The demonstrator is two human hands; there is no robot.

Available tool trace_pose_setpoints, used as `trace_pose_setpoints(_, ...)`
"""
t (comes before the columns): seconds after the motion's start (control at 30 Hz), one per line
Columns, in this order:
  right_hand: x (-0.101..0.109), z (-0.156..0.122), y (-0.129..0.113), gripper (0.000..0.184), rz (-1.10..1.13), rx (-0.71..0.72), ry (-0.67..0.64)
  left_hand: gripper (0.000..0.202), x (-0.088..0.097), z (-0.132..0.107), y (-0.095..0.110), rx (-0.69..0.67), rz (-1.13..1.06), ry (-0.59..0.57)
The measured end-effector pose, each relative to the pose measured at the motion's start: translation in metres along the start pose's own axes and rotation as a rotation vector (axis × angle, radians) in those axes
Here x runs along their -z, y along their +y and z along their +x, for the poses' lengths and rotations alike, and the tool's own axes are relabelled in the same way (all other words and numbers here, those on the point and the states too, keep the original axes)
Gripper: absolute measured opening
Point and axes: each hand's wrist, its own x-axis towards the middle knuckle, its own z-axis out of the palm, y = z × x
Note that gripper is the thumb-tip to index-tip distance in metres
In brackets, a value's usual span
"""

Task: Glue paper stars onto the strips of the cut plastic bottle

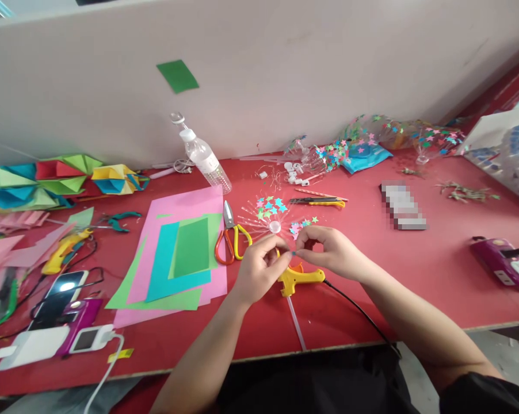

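My left hand (262, 267) and my right hand (326, 250) meet over the red table, fingertips pinched close together. Between them is a tiny blue paper piece (294, 253), probably a star; its shape is too small to be sure. Directly below lies a yellow hot glue gun (300, 278) with a glue stick (297, 325) sticking out of its back. Just beyond my fingers stands a clear plastic piece cut into thin strands (275, 227), with coloured paper stars (270, 207) on several strand tips. Scissors (229, 233) with red and yellow handles lie left of it.
Coloured paper sheets (190, 250) lie left, under the scissors' handles. A plastic bottle (205, 161) stands behind. A utility knife (317, 202), a blurred-out phone (403, 206) and a purple power socket (503, 261) are to the right. The glue gun's black cord (358, 310) runs beneath my right forearm.
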Motion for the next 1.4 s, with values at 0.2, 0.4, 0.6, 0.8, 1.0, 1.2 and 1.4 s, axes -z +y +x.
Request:
trace_pose_setpoints(0.2, -0.006, 0.000, -0.002, 0.007, 0.006, -0.025, 0.020, 0.010, 0.004, -0.003, -0.002, 0.025, -0.106, -0.038)
trace_pose_setpoints(0.4, -0.008, 0.000, -0.005, 0.014, -0.029, -0.003, 0.067, 0.016, 0.007, -0.004, -0.003, -0.010, -0.114, 0.030)
trace_pose_setpoints(0.6, -0.028, -0.022, 0.022, 0.021, -0.824, 0.097, -0.294, 0.015, 0.029, -0.002, -0.012, 0.003, -0.169, 0.232)
trace_pose_setpoints(0.8, -0.060, -0.031, 0.049, 0.030, -0.990, 0.044, -0.293, 0.015, 0.037, 0.000, -0.019, -0.015, -0.193, 0.327)
trace_pose_setpoints(1.0, -0.041, -0.022, 0.041, 0.029, -0.720, 0.019, -0.350, 0.012, 0.040, 0.002, -0.020, 0.019, -0.265, 0.411)
trace_pose_setpoints(1.2, -0.010, -0.023, 0.012, 0.008, -0.203, 0.017, -0.285, 0.008, 0.043, -0.001, -0.019, 0.044, -0.190, 0.455)
trace_pose_setpoints(1.4, -0.009, -0.022, -0.003, 0.027, -0.107, 0.068, -0.031, 0.009, 0.034, -0.002, -0.013, 0.046, -0.047, 0.460)
